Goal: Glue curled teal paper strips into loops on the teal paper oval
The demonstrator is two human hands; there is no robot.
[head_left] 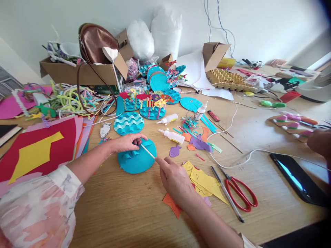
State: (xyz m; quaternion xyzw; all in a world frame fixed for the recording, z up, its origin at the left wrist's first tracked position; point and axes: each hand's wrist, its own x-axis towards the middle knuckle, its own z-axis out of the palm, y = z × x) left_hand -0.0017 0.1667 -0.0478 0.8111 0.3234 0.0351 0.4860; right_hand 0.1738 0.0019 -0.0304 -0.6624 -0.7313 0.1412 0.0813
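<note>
A blue paper disc [137, 167] lies on the table, with a raised wavy blue paper strip [127, 155] across its upper part. My left hand [129, 142] bends over the disc's far edge, its fingers closed at the blue strip; the fingertips are partly hidden. In my right hand [174, 177] is a thin wooden stick [148, 151], gripped near its lower end. The stick's far tip meets the strip close to my left fingers. Beneath my right hand lie an orange paper piece [172, 205] and yellow fish cutouts [204, 177].
Two glue bottles [172, 136] lie beyond the disc, near a wavy-striped disc [128, 123] and a purple paper fish [175, 151]. Red-handled scissors [240, 193], a pen [227, 194], a white cable [232, 166] and a phone [297, 177] are rightward. Another person's hand [319, 144] shows at right.
</note>
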